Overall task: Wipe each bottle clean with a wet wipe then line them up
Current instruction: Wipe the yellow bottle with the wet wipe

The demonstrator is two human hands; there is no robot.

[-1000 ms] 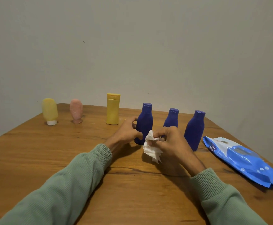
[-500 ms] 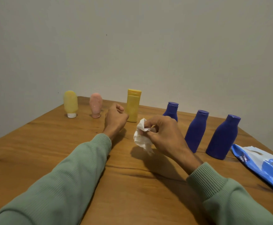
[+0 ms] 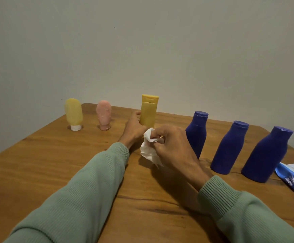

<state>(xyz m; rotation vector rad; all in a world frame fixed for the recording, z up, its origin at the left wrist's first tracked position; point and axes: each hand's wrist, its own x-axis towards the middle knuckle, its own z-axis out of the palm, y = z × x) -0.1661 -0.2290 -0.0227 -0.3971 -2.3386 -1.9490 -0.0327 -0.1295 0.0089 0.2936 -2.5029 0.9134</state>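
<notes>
A yellow flip-top bottle point(image 3: 149, 111) stands upright at the back middle of the wooden table point(image 3: 37, 163). My left hand point(image 3: 134, 128) is at its lower left side, fingers curled against it; the far side of the grip is hidden. Just in front, my right hand point(image 3: 172, 146) pinches a crumpled white wet wipe point(image 3: 149, 151) above the tabletop. To the right, three dark blue bottles point(image 3: 196, 132) point(image 3: 229, 148) point(image 3: 267, 155) stand in a slanted row. At the back left, a yellow tube point(image 3: 73, 113) and a pink tube point(image 3: 104, 114) stand on their caps.
A blue wet wipe pack point(image 3: 293, 178) lies open at the table's right edge, beside the nearest blue bottle. A plain grey wall rises right behind the table. Both green sleeves stretch across the front half of the table.
My left hand left the first blue bottle, moved left and reached the yellow bottle. My right hand followed with the wipe. The view turned left, shifting the bottles right.
</notes>
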